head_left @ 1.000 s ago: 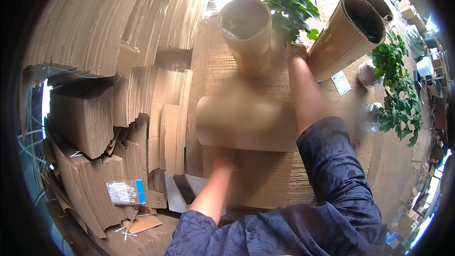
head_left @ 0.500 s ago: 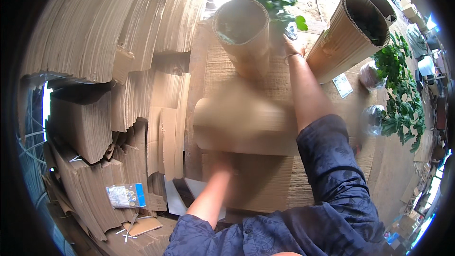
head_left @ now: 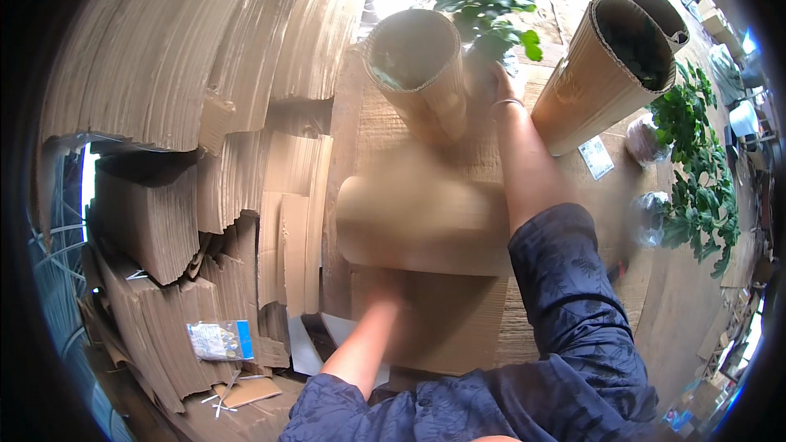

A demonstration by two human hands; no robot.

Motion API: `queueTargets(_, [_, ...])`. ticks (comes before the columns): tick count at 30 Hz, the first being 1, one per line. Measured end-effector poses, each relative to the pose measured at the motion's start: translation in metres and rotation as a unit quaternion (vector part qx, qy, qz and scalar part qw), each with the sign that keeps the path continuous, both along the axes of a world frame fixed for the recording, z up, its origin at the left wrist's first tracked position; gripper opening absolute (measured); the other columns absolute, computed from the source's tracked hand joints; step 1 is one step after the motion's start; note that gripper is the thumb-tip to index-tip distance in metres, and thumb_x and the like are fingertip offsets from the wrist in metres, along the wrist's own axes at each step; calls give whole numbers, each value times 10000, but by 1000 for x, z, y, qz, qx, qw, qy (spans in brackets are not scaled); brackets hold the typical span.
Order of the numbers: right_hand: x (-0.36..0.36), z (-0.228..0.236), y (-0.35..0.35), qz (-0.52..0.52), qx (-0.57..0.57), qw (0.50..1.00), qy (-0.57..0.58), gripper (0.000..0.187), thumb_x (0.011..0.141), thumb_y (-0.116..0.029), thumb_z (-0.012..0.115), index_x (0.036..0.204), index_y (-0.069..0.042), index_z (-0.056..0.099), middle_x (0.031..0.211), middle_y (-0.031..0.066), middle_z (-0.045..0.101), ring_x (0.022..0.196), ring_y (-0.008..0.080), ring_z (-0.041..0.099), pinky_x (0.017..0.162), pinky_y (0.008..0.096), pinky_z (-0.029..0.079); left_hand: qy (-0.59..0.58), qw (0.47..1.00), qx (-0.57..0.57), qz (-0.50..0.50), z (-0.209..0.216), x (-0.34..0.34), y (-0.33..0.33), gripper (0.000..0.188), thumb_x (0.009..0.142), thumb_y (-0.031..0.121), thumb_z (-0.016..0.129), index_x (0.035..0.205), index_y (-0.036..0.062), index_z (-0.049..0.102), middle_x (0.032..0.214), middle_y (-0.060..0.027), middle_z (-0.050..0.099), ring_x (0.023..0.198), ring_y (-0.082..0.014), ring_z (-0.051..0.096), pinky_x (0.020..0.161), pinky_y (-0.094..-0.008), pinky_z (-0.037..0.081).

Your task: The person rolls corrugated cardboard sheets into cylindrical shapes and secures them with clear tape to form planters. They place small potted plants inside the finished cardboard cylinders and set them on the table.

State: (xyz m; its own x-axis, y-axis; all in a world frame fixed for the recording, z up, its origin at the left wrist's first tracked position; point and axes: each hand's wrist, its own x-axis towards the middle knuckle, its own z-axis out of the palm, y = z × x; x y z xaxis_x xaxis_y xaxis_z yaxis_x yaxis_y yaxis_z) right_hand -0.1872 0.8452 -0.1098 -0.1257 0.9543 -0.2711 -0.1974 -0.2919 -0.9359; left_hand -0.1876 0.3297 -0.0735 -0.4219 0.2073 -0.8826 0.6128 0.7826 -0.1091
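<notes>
My right arm reaches to the far side of the table, where my right hand (head_left: pixel 508 86) is closed on the plastic-wrapped base of a leafy green plant (head_left: pixel 489 4). An upright cardboard tube (head_left: pixel 417 74) stands just left of that plant. Across the table in front of me lies a rolled piece of cardboard (head_left: pixel 467 237), blurred in its middle. My left hand (head_left: pixel 386 288) is at the near side of this roll, over a flat cardboard sheet (head_left: pixel 458 319); its fingers are smeared and hidden, so its grip does not show.
Two more cardboard tubes (head_left: pixel 594 82) lean at the right, leaves inside the nearer one. Beside them lie a printed paper slip (head_left: pixel 596 157) and two plants with wrapped bases (head_left: pixel 648 139). Stacked cardboard sheets (head_left: pixel 147 57) fill the left, with a plastic packet (head_left: pixel 219 340) on them.
My right hand and the plant it holds have shifted slightly to the right and nearer in the picture. The whole view has moved a little; my left hand stays by the roll.
</notes>
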Motion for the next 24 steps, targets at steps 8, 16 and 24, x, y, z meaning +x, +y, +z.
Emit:
queueTargets(8, [-24,47,30,-16,-6,973,231,452,890,-298,732,1238,-30,628,1117,95,693,948,234,677,762,368,582,-30,1000,-1,-4,-3,1,-1,1285,732,494,850,1612,93,5,1624,-176,275,1373,-371,478,1088,-471,463])
queueTargets(16, [-56,241,-21,-6,10,970,242,558,883,-381,741,1327,-111,538,1115,76,634,940,193,633,755,367,552,25,995,56,-74,-29,-3,-9,605,973,372,546,1499,96,430,1393,-194,574,1215,-356,621,987,-498,510])
queueTargets(24, [88,269,-97,231,41,970,68,603,883,-447,727,1355,-118,546,1153,67,634,985,191,636,766,367,560,28,993,106,-40,-42,-20,15,705,945,374,608,1535,89,348,1307,-205,620,1165,-353,639,977,-474,507])
